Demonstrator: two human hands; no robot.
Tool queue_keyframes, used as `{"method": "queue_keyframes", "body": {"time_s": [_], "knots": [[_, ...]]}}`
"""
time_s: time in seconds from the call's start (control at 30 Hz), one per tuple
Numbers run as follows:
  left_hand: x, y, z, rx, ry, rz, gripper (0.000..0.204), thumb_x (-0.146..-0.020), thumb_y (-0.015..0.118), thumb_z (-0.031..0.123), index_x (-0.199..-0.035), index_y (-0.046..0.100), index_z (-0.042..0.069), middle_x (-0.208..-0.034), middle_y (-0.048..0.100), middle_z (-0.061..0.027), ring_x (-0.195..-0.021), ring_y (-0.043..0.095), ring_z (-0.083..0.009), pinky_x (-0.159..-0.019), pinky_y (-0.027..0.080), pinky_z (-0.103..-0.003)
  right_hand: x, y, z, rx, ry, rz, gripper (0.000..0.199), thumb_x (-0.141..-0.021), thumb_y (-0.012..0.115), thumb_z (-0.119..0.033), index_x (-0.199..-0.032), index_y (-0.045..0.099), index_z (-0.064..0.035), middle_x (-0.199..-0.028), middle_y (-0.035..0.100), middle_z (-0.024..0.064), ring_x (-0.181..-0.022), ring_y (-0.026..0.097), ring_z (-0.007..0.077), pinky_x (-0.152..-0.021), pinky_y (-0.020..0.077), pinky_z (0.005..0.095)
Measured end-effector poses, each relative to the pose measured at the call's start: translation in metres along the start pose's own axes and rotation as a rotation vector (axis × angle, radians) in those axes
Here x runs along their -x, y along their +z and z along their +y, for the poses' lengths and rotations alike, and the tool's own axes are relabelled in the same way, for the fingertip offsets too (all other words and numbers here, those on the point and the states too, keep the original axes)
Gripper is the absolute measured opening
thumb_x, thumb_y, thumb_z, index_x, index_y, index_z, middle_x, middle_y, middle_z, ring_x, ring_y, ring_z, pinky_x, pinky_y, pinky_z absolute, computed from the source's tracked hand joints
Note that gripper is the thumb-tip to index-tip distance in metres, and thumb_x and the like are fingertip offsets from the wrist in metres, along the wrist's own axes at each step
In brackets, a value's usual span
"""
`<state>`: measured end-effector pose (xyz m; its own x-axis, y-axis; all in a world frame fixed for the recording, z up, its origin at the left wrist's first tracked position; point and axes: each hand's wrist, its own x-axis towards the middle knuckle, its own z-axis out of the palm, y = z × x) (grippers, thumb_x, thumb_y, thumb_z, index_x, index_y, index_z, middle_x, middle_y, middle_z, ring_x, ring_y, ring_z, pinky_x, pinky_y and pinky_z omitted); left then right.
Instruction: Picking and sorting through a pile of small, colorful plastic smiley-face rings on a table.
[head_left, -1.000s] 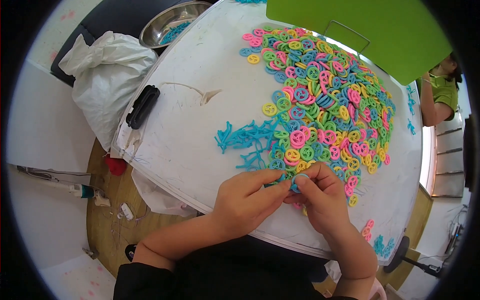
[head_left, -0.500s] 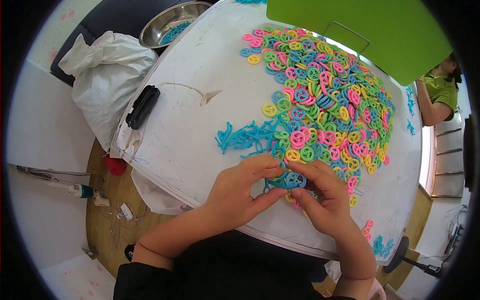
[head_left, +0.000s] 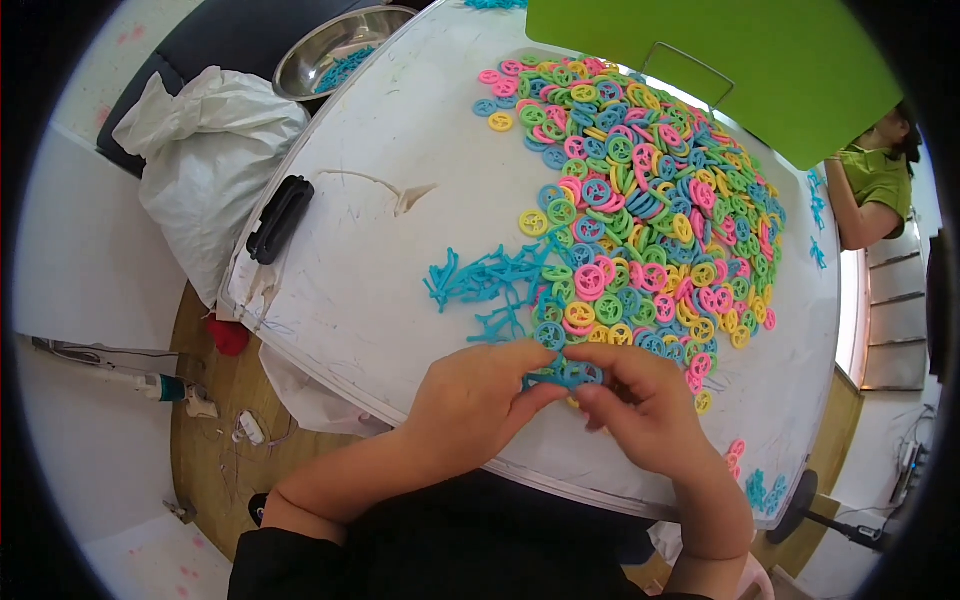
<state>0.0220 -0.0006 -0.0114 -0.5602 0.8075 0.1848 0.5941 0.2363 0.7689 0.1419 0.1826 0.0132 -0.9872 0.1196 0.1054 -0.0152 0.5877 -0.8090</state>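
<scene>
Blue plastic rings (head_left: 566, 376) at near table (head_left: 380, 240) edge, pinched between left hand (head_left: 478, 400) and right hand (head_left: 645, 405), fingers clamped on them. Risk: piece snaps loose, drops off edge; nearby pile (head_left: 640, 210) gets scattered.

Small hand-assembly workshop: a white worktable (head_left: 380, 250) heaped with pink, yellow, green and blue plastic ring pieces (head_left: 640, 210), trimmed blue plastic sprue offcuts (head_left: 480, 280), a stainless steel bowl (head_left: 335, 50), a white sack (head_left: 205, 160).
</scene>
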Motion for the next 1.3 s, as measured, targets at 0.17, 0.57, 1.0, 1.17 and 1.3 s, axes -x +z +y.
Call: {"method": "queue_keyframes", "body": {"time_s": [0.17,0.57,1.0,1.17,1.3], "knots": [[-0.008,0.004,-0.004,-0.007,0.169,0.089,0.036,-0.077,0.086,0.015,-0.106,0.068,0.006,-0.106,0.072,-0.0119,-0.092,0.07,-0.0285,-0.076,0.056,-0.035,-0.001,0.005,0.005,-0.909,0.503,0.032,0.031,-0.099,0.056,-0.002,-0.13,0.06,0.0013,-0.094,0.069,0.007,-0.074,0.067,0.0135,-0.067,0.0572,0.0273],[-0.033,-0.015,-0.011,-0.094,0.697,0.153,0.043,-0.069,0.084,0.007,-0.109,0.069,0.001,-0.106,0.071,-0.0164,-0.091,0.071,-0.0295,-0.077,0.058,-0.036,-0.004,-0.003,0.015,-1.079,0.594,0.108,0.029,-0.099,0.057,-0.008,-0.126,0.062,0.002,-0.088,0.071,0.0114,-0.068,0.069,0.0155,-0.061,0.0599,0.0281],[-0.019,-0.03,-0.02,0.519,-0.046,0.182,0.017,-0.097,0.062,0.002,-0.114,0.061,0.002,-0.097,0.07,-0.0079,-0.083,0.064,-0.0119,-0.066,0.052,-0.024,-0.01,-0.001,0.016,0.365,-0.117,0.294,0.029,-0.087,0.069,0.001,-0.115,0.066,-0.0041,-0.082,0.066,0.0078,-0.07,0.065,0.0194,-0.059,0.0503,0.031],[-0.014,-0.031,-0.025,0.501,-0.148,0.219,0.014,-0.102,0.054,0.006,-0.115,0.058,0.002,-0.095,0.067,-0.0065,-0.084,0.062,-0.0106,-0.066,0.051,-0.024,-0.022,0.018,0.016,0.532,-0.246,0.215,0.034,-0.073,0.078,-0.003,-0.105,0.068,-0.0066,-0.091,0.062,0.0079,-0.079,0.063,0.0267,-0.064,0.0506,0.036],[-0.014,-0.025,-0.03,0.605,-0.131,0.286,0.019,-0.101,0.056,0.005,-0.119,0.059,0.001,-0.097,0.068,-0.0069,-0.087,0.064,-0.0129,-0.072,0.054,-0.027,-0.032,0.029,0.012,0.589,-0.214,0.117,0.036,-0.066,0.08,-0.007,-0.1,0.069,-0.0058,-0.095,0.059,0.0078,-0.081,0.061,0.0267,-0.067,0.0501,0.0379]]}}
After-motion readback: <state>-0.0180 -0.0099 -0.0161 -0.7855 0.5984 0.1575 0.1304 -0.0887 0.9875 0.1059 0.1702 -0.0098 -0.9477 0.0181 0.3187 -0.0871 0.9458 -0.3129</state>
